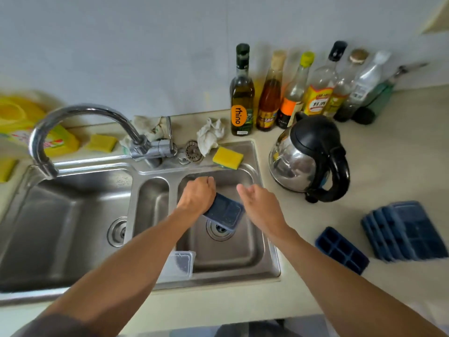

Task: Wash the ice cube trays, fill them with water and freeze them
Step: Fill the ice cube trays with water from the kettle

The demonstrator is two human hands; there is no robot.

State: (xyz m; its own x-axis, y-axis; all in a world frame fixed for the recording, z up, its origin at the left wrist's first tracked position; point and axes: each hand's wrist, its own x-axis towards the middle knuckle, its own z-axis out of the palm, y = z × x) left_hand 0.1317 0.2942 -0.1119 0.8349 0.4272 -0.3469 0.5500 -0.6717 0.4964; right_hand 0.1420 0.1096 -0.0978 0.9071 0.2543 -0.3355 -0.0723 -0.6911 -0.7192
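Washing looks barely begun, as I judge it. My left hand [198, 194] is clamped on one end of a blue tray [224, 212], holding it tilted over the drain of the right sink basin [255, 249]. My right hand [261, 206] hangs just beside it, fingers spread, gripping nothing. No water runs; the tap [80, 122] points over the left basin, and the nearest sponge [228, 158] lies unused on the sink rim. A single tray [341, 249] and a stack of trays [404, 231] wait on the tabletop [398, 166] to my right, so most of the washing, all the filling and the freezing are left. A clear box [178, 263] leans at the basin's near edge. The pale tabletop also carries a kettle [309, 158], a row of bottles [291, 91] against the white wall, and rags [209, 136] behind the tap.
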